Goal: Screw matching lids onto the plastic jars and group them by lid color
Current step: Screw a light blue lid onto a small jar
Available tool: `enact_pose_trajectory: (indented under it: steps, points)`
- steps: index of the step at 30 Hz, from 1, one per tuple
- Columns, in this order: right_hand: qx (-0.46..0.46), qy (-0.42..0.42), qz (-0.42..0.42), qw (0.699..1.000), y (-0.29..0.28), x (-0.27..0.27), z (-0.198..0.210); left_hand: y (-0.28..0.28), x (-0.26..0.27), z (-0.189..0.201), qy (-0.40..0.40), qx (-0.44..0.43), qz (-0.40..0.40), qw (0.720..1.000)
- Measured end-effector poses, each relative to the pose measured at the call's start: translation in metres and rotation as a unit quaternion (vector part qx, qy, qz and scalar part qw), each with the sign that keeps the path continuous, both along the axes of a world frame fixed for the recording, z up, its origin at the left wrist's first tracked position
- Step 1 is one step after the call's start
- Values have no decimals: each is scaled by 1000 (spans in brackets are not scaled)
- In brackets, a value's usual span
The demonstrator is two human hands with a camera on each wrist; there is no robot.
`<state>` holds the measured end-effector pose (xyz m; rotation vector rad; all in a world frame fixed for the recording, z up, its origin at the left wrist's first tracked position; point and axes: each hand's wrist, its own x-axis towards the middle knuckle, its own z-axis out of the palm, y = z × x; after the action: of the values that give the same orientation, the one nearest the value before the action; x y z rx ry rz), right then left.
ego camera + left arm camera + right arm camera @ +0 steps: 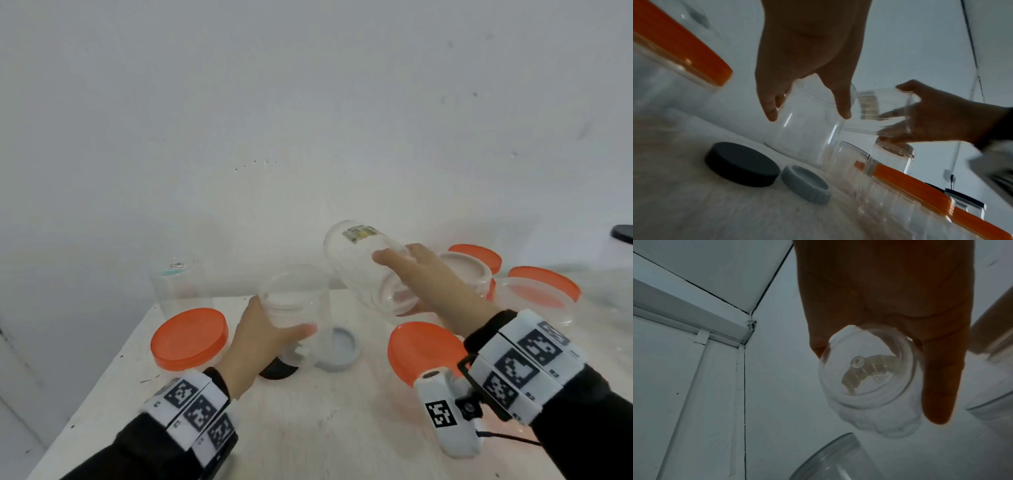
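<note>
nearest the wearer, at about five o'clock, an orange-lidded jar [423,353] is seen just inside the right wrist; a second orange-lidded jar [189,338] stands at about eight o'clock. both are judged already capped. near the middle of the counter [308,428] two loose lids lie side by side, not yet fitted: a black lid [277,371], partly hidden behind the left wrist, and a grey lid [337,349] lying hollow side up.

just beyond them an open clear jar [294,305] stands upright and is gripped by the left hand [260,329], thumb and fingers curled round its wall. at about one o'clock a second clear jar with a label [363,263] is held off the counter, tilted with its base away from the wearer, and is clasped near its mouth by the right hand [421,277], whose fingers wrap its side.

farther out, at two o'clock, more orange-lidded jars [544,287] are gathered, with a pale-lidded jar [462,270] among them; how firmly these are screwed cannot be told. at ten o'clock an uncapped clear jar [178,287] stands by the wall.

the orange lot is judged largely done, though split between both sides; capping of the open jars and grouping is judged to remain.
</note>
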<state>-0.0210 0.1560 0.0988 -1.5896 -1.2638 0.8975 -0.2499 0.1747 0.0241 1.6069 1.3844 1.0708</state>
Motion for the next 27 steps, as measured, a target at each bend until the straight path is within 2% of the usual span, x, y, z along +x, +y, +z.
enact_pose_trajectory:
  steps: [3, 6, 11, 17, 19, 23, 27]
  points:
    - [2, 44, -22, 999, -25, 12, -6, 35, 17, -3, -7, -9, 45, 999]
    - [-1, 76, -13, 997, -47, 21, -17, 66, 31, -9, 16, -3, 57, 998]
    - [-15, 244, 49, 968, -76, 35, -34, 103, 45, -20, 97, -31, 51, 993]
    - [-48, 298, 109, 947, -92, 43, -50, 112, 50, -33, 108, -71, 53, 990]
    - [-53, 325, 115, 937, -92, 43, -56, 109, 50, -35, 132, -91, 36, 986]
    - [-52, 332, 172, 926, -91, 39, -59, 95, 58, -45, 276, -172, -28, 945]
    - [-51, 353, 226, 907, -90, 31, -57, 78, 63, -59, 420, -131, -120, 890]
